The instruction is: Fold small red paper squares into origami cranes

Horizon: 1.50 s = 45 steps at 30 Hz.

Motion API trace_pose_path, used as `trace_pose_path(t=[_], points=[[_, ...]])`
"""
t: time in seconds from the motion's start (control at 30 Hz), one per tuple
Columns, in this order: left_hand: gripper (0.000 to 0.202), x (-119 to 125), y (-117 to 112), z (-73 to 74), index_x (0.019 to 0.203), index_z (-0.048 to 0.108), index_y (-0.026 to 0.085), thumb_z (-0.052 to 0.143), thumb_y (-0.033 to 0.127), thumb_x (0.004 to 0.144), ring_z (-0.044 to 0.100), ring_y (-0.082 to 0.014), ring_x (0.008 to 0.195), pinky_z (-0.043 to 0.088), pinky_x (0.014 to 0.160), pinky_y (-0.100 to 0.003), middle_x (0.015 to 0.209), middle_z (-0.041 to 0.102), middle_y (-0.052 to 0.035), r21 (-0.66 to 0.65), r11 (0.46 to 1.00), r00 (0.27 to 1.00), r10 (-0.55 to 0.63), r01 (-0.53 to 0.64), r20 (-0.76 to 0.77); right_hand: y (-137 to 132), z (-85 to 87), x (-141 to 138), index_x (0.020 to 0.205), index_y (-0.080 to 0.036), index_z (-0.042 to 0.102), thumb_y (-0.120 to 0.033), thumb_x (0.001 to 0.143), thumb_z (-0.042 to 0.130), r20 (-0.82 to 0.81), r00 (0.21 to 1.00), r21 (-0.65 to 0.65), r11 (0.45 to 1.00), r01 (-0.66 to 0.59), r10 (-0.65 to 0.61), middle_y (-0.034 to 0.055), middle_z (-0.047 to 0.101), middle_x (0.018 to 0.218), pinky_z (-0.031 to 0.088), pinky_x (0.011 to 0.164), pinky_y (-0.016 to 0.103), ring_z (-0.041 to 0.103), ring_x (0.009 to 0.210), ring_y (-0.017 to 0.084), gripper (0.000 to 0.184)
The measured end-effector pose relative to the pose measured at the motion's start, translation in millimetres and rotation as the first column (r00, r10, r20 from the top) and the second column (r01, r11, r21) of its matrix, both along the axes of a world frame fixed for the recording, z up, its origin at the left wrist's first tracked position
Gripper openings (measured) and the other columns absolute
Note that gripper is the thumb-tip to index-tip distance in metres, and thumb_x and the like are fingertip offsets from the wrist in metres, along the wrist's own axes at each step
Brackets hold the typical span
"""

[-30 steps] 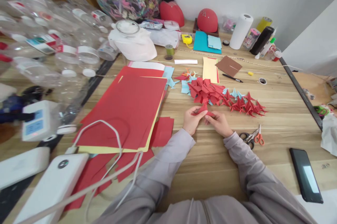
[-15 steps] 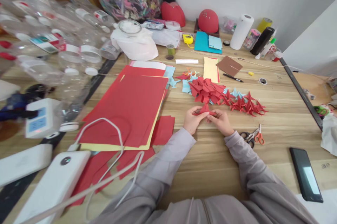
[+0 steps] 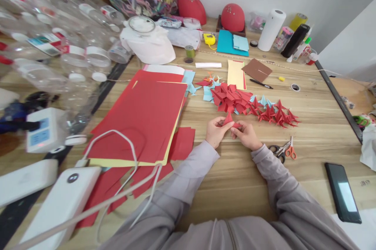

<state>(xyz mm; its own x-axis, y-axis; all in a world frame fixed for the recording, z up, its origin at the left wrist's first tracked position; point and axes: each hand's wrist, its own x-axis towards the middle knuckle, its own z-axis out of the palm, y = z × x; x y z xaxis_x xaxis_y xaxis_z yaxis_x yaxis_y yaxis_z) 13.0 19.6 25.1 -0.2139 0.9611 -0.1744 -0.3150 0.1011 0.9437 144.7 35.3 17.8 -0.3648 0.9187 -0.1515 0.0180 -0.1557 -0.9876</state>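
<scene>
Between my two hands is a small folded piece of red paper [image 3: 228, 118], its pointed tip facing away from me. My left hand [image 3: 216, 131] pinches it from the left, thumb on top. From the right, my right hand [image 3: 246, 135] grips the lower right edge with thumb and fingers. Parts of the fold are hidden behind my fingers. Just beyond lies a heap of red folded paper pieces [image 3: 232, 99], with red paper cranes [image 3: 277, 113] and a few light blue ones [image 3: 266, 102] at its right.
To the left lie large red sheets [image 3: 149, 120] and small red squares [image 3: 183, 144]. Scissors [image 3: 283, 150] rest right of my right sleeve, a phone [image 3: 342, 191] farther right. A white power bank [image 3: 63, 203] with a cable sits at front left. Plastic bottles [image 3: 73, 58] crowd the far left.
Both hands keep hold of the red paper at nearly the same spot, with small finger shifts. The whole view has moved slightly.
</scene>
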Motion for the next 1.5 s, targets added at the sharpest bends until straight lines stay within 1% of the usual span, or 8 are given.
trace_pose_path(t=[0.2,0.4,0.53,0.6,0.7,0.83,1.2,1.5], points=[[0.028,0.9,3.5,-4.9,0.065,0.065,0.014,0.082,0.034,0.055,0.051,-0.0081,0.049,0.041,0.052,-0.022,0.053,0.061,0.0025,-0.009,1.000,0.995,0.005,-0.004,0.099,0.9,-1.8,-1.5,0.069,-0.017,0.060,-0.050,0.064,0.075,-0.019,0.999,-0.021,0.999,0.035,-0.036,-0.0014,0.063,0.052,0.049,0.046,0.023,0.056,0.043,0.010,0.037],[0.035,-0.1,7.0,-6.4,0.063,0.065,0.014,0.077,0.047,0.061,0.051,-0.0085,0.048,0.042,0.051,-0.023,0.050,0.059,0.0017,-0.011,1.000,0.987,-0.004,0.006,0.163,1.7,1.9,-1.0,0.069,-0.016,0.063,-0.046,0.066,0.075,-0.042,0.997,-0.034,0.998,0.061,-0.062,0.0002,0.065,0.055,0.051,0.050,0.025,0.058,0.047,0.011,0.032],[0.035,-0.4,5.7,-4.6,0.075,0.069,0.014,0.084,0.034,0.052,0.058,-0.0103,0.057,0.047,0.061,-0.024,0.065,0.067,-0.0008,-0.009,0.998,0.984,-0.057,0.059,0.166,3.0,2.8,-1.1,0.069,-0.017,0.063,-0.048,0.065,0.076,-0.077,0.990,-0.047,0.993,0.112,-0.116,-0.0001,0.065,0.056,0.051,0.049,0.026,0.057,0.045,0.011,0.034],[0.032,-0.4,5.0,-4.9,0.075,0.069,0.014,0.084,0.030,0.052,0.058,-0.0100,0.057,0.046,0.061,-0.024,0.066,0.067,-0.0008,-0.006,0.999,0.987,-0.051,0.053,0.149,3.4,1.9,-1.6,0.071,-0.017,0.063,-0.047,0.064,0.076,-0.080,0.989,-0.045,0.992,0.121,-0.124,-0.0002,0.066,0.057,0.050,0.048,0.025,0.057,0.045,0.011,0.034],[0.025,-0.6,4.8,-5.5,0.070,0.067,0.014,0.081,0.029,0.055,0.053,-0.0085,0.051,0.043,0.055,-0.023,0.059,0.063,0.0013,0.001,0.999,0.985,-0.043,0.044,0.168,2.9,1.0,-2.5,0.071,-0.017,0.062,-0.047,0.066,0.075,-0.066,0.993,-0.027,0.995,0.100,-0.102,0.0003,0.066,0.058,0.051,0.049,0.026,0.058,0.047,0.011,0.033],[0.025,-1.1,4.7,-4.2,0.067,0.066,0.014,0.082,0.027,0.052,0.050,-0.0070,0.048,0.040,0.052,-0.022,0.057,0.062,0.0022,-0.027,0.999,0.981,-0.021,0.026,0.192,2.3,0.9,-3.0,0.071,-0.017,0.061,-0.046,0.067,0.075,-0.042,0.996,-0.016,0.997,0.082,-0.083,-0.0003,0.065,0.057,0.051,0.051,0.026,0.058,0.048,0.011,0.033],[0.026,-4.1,6.4,-0.6,0.065,0.065,0.013,0.082,0.026,0.051,0.050,-0.0074,0.045,0.040,0.049,-0.023,0.054,0.061,0.0015,-0.069,0.993,0.961,-0.071,0.092,0.267,3.4,-2.4,0.1,0.076,-0.017,0.061,-0.047,0.067,0.075,-0.096,0.995,-0.009,0.999,0.034,-0.035,0.0002,0.068,0.064,0.050,0.054,0.026,0.059,0.053,0.011,0.034],[0.028,-0.7,5.8,-0.1,0.068,0.064,0.013,0.082,0.026,0.051,0.053,-0.0082,0.046,0.043,0.049,-0.022,0.054,0.061,0.0024,-0.038,0.998,0.963,-0.044,0.056,0.266,2.6,-1.8,-1.9,0.075,-0.016,0.063,-0.043,0.070,0.074,-0.093,0.995,0.008,0.999,0.038,-0.037,0.0005,0.067,0.063,0.051,0.054,0.026,0.059,0.052,0.011,0.029]])
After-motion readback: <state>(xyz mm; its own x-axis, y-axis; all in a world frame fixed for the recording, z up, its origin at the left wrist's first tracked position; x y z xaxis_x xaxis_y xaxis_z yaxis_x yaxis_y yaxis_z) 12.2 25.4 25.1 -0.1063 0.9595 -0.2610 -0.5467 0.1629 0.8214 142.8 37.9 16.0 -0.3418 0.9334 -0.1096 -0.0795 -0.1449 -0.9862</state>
